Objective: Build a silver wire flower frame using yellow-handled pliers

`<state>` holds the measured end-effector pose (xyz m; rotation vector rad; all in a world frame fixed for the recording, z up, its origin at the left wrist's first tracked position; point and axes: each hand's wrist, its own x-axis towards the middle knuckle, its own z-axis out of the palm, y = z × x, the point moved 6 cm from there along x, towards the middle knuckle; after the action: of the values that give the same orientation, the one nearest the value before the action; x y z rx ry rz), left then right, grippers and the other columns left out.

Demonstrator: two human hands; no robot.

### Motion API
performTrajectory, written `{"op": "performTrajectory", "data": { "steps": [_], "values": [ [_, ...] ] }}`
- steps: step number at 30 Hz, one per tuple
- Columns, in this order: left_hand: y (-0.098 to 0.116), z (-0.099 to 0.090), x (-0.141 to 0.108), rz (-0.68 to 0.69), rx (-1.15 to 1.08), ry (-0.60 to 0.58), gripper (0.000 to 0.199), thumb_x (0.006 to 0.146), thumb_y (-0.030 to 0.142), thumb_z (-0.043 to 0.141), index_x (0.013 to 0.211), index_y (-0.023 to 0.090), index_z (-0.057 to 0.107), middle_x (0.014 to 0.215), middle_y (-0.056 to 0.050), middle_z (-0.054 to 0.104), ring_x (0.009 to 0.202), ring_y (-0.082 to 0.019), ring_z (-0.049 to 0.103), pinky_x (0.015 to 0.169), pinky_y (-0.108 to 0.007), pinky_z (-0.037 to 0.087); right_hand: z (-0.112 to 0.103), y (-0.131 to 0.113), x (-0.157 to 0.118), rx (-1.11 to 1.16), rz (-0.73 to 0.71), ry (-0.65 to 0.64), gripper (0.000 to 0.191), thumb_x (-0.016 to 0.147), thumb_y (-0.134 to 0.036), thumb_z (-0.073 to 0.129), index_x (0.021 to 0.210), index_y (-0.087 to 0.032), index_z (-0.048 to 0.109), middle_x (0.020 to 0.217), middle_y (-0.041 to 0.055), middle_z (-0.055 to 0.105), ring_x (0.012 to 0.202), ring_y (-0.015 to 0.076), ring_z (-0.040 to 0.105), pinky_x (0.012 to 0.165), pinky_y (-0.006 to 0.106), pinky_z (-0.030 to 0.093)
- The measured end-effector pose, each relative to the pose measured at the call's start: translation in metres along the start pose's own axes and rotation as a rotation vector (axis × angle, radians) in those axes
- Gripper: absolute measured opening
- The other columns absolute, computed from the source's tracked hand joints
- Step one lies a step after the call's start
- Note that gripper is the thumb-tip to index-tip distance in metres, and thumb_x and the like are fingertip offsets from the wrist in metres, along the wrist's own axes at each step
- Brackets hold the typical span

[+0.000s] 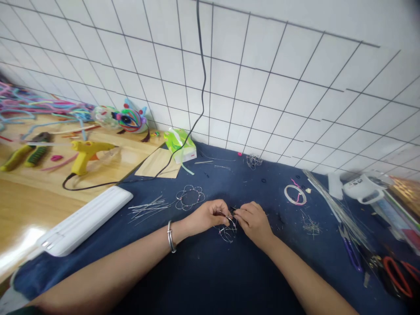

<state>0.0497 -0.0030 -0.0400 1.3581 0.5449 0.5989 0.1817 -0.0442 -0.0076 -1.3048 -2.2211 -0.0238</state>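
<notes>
Near the middle of the dark blue cloth, my left hand (215, 214) pinches a small frame of bent silver wire (227, 234), whose loops hang below the fingers. Close beside it, my right hand (254, 221) is closed, its fingertips pressed together at the wire frame's upper right edge around something thin and dark that I cannot make out. A flower-shaped wire ring (190, 197) lies to the left of my left hand. Further left, cut straight wires (149, 208) lie in a loose bunch.
A white bar-shaped case (87, 221) and a yellow glue gun (87, 155) are at left, its cord running up the tiled wall. At right are a tape roll (295, 195), wire scraps (310, 227), long wires (331, 205), scissors (351, 249) and a white mug (362, 190). Behind stands a tissue pack (187, 153).
</notes>
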Motion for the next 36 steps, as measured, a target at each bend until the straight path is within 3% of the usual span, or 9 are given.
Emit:
{"op": "performTrajectory", "data": {
  "steps": [11,20,27,31,36],
  "values": [
    [0.001,-0.004,0.001,0.007,0.101,0.041,0.014,0.071,0.018,0.065,0.077,0.012,0.054,0.081,-0.003,0.063,0.073,-0.012,0.057,0.069,-0.025,0.045,-0.007,-0.001,0.004,0.093,0.093,0.032,0.018,0.083,-0.032,0.055,0.074,-0.02,0.065,0.07,0.0025,0.056,0.074,0.0155,0.049,0.073,0.032,0.037],
    [0.005,-0.003,0.0,0.036,0.227,0.04,0.004,0.075,0.016,0.059,0.078,0.013,0.059,0.075,-0.001,0.062,0.07,-0.012,0.058,0.067,-0.025,0.045,-0.003,-0.007,0.007,0.214,0.172,-0.04,0.021,0.079,-0.039,0.057,0.071,-0.021,0.062,0.063,-0.0002,0.056,0.064,0.0131,0.05,0.066,0.028,0.039],
    [0.0,0.001,-0.001,0.009,0.103,0.026,0.01,0.076,0.01,0.052,0.085,0.015,0.055,0.071,0.0,0.059,0.068,-0.012,0.059,0.065,-0.025,0.048,0.001,0.0,0.007,0.372,0.312,-0.148,0.013,0.082,-0.03,0.055,0.078,-0.021,0.064,0.067,-0.001,0.059,0.064,0.0118,0.052,0.061,0.024,0.04],
    [-0.005,-0.001,0.0,0.009,0.122,0.039,0.015,0.077,0.008,0.048,0.089,0.015,0.053,0.074,0.0,0.057,0.066,-0.011,0.06,0.065,-0.026,0.049,0.004,0.004,0.007,0.348,0.266,-0.222,0.013,0.083,-0.024,0.052,0.084,-0.022,0.065,0.07,-0.0012,0.061,0.068,0.0119,0.055,0.065,0.024,0.042],
    [0.002,-0.007,0.0,0.112,0.248,0.119,0.017,0.072,0.003,0.046,0.083,0.015,0.052,0.095,-0.002,0.052,0.064,-0.007,0.057,0.06,-0.021,0.049,0.011,0.0,0.006,0.309,0.157,-0.307,0.014,0.081,-0.021,0.054,0.091,-0.023,0.064,0.07,-0.0016,0.058,0.069,0.0119,0.055,0.064,0.023,0.042]
  ]
}}
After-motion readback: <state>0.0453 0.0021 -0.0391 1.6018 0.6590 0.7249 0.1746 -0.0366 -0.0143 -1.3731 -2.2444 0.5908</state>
